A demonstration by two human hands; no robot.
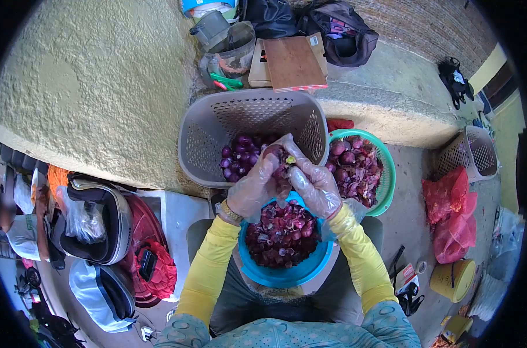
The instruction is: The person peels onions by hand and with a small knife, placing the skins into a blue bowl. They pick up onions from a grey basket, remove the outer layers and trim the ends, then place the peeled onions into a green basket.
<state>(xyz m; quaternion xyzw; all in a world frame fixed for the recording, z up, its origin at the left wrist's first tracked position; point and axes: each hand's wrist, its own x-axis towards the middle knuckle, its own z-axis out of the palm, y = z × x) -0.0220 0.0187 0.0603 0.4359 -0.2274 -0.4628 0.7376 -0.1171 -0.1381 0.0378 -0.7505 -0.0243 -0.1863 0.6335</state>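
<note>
View: head camera, looking down at the lap.
Left hand (pixel 253 188): wearing a thin clear glove, fingers curling around 1 small red onion (pixel 273 152), gripping its belly.
Right hand (pixel 317 187): gloved too, fingertips pressing together on the onion's end, pinching at the skin; cannot tell if a blade is tucked in.
Onion place: sitting between both hands, just above the blue bowl (pixel 316 268).
Handling: judging it light, firm and round; the papery skin is flaking and the glove film is probably slipping, so gripping across the middle looks safest.
Below hands: the bowl is holding purple peelings.
Beyond left hand: grey basket (pixel 188 139) holding peeled onions.
Beyond right hand: green colander (pixel 386 180) holding more.
Room: concrete ground (pixel 408 220), rough yellow wall (pixel 89 87), red sacks (pixel 452 214) lying well right of the right hand.
</note>
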